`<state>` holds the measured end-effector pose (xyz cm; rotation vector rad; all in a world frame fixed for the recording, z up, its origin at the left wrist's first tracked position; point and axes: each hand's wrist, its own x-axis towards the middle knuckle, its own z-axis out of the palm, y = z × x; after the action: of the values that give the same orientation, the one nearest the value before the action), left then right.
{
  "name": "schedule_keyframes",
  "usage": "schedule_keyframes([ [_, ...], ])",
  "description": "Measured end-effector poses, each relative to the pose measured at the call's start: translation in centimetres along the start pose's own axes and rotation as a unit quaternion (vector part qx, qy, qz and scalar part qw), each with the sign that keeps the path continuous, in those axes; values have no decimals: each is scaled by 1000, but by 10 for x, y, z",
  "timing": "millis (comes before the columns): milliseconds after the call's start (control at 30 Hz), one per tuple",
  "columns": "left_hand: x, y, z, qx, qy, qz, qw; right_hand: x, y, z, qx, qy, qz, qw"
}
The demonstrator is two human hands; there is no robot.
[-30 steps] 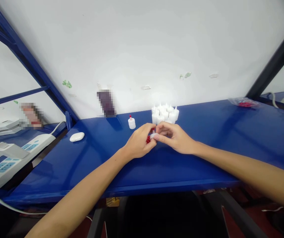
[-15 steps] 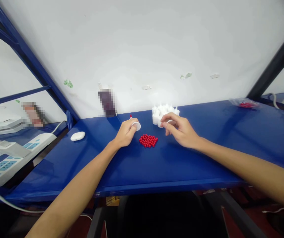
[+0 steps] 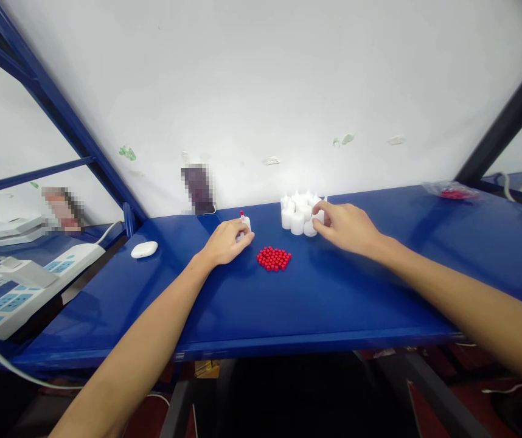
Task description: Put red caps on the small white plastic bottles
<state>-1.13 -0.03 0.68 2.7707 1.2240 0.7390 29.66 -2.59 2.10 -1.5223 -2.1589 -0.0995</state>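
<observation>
My left hand (image 3: 228, 242) is curled round a small white bottle (image 3: 246, 223) with a red tip on top; the bottle is upright, its lower part hidden by the fingers. To the right, a cluster of several white bottles (image 3: 297, 222) with pointed nozzles stands close together. My right hand (image 3: 350, 228) is at the cluster's right side, thumb and forefinger closed about a white bottle (image 3: 319, 216) there. Between the hands, nearer me, lies a flat pile of small red caps (image 3: 274, 259) on the blue table (image 3: 316, 304).
A white oval case (image 3: 144, 249) lies at the table's left. A blurred phone-like object (image 3: 198, 190) leans on the wall. A clear bag with red pieces (image 3: 452, 193) sits at the far right. Power strips (image 3: 28, 289) lie left of the table, beyond a blue frame post (image 3: 60, 103).
My left hand has turned the bottle from tilted, base facing me, to upright. My right hand has shifted right along the cluster to a bottle at its right side.
</observation>
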Motion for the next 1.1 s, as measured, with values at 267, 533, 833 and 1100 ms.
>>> schedule_keyframes([
  [267, 0, -6, 9, 8, 6, -35, 999, 1, 4, 14, -46, -15, -36, 998],
  [533, 0, -16, 18, -40, 48, -94, 994, -3, -8, 6, 91, 69, -37, 993],
  [833, 2, 15, 7, -47, 90, -48, 994, -12, -23, 6, 149, 11, -142, 979],
  [1100, 3, 41, 14, -112, 21, -52, 992, -13, -25, 13, 97, -130, -116, 980],
])
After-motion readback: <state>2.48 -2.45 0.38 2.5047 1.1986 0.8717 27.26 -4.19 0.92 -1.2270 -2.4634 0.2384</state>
